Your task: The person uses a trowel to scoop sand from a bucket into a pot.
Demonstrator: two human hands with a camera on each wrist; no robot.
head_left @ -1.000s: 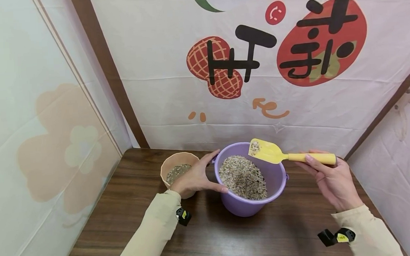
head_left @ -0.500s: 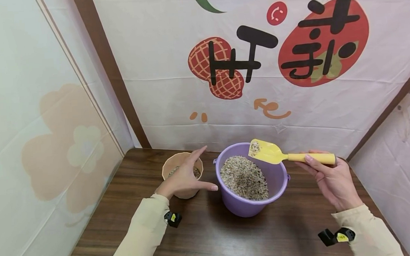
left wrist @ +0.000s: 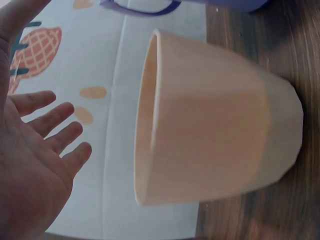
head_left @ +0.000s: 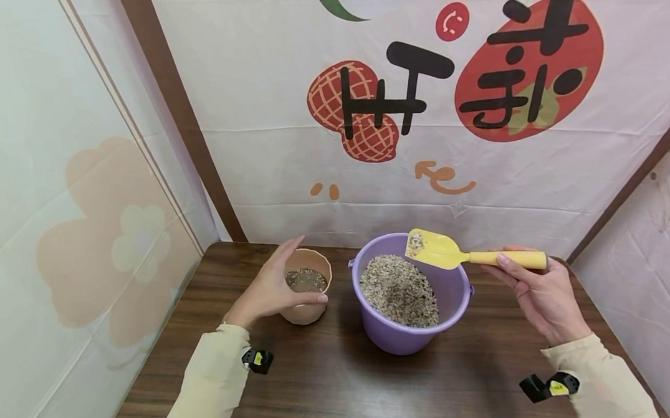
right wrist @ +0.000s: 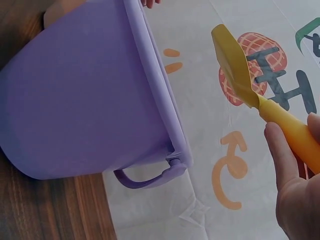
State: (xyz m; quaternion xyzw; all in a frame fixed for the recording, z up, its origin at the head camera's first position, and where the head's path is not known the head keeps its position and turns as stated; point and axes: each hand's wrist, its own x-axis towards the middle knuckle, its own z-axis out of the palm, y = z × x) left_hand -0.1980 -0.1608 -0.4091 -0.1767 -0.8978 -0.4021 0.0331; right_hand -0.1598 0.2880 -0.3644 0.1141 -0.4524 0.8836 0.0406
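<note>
My right hand grips the handle of a yellow toy shovel, held over the far right rim of a purple bucket. A little pale gravel sits at the shovel's tip. Inside the bucket lies a heap of pale gravel with a dip in it. My left hand, thumb and fingers spread apart, hovers at the left side of a peach-coloured pot. Greyish-brown grit fills part of that pot. In the left wrist view the pot stands upright, with the fingers apart from its rim.
Both containers stand on a dark wood-grain table. Behind them hangs a printed white cloth at the table's back edge. Another cloth panel closes off the left side. The bucket's purple bail handle hangs down outside its wall.
My left hand has let go of the bucket's rim and moved left across to the pot. The right hand holds the shovel almost where it was.
</note>
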